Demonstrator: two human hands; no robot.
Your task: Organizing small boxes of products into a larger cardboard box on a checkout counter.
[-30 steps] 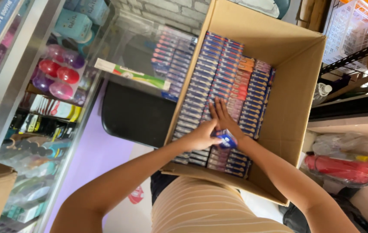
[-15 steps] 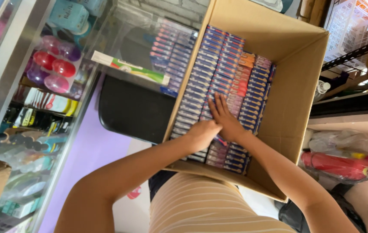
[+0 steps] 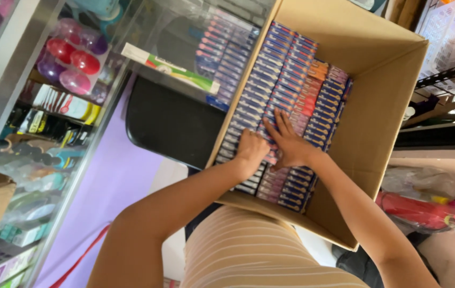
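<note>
Two hands down inside the open cardboard box, both resting on the packed rows of small flat boxes. Left hand curled, fingers bent narrow and pressing on the box tops; whether clamped around one pack, cannot tell. Right hand just beside it, touching at the thumb side, fingers spread wide and laid flat, holding nothing. Rows directly under the fingertips and running on ahead of them toward the far wall of the box, long axis of each row along that same line; each pack set crosswise to it. Both hands about equally near, the right reaching a little further along the row. Packs glossy printed card, mostly blue and purple with a short orange stretch beyond the right fingertips, edges crisp, packed tight. Box walls plain brown corrugated card, matt. Off to the left of the left fingers, a glass display case with round pink and purple plastic pieces.
</note>
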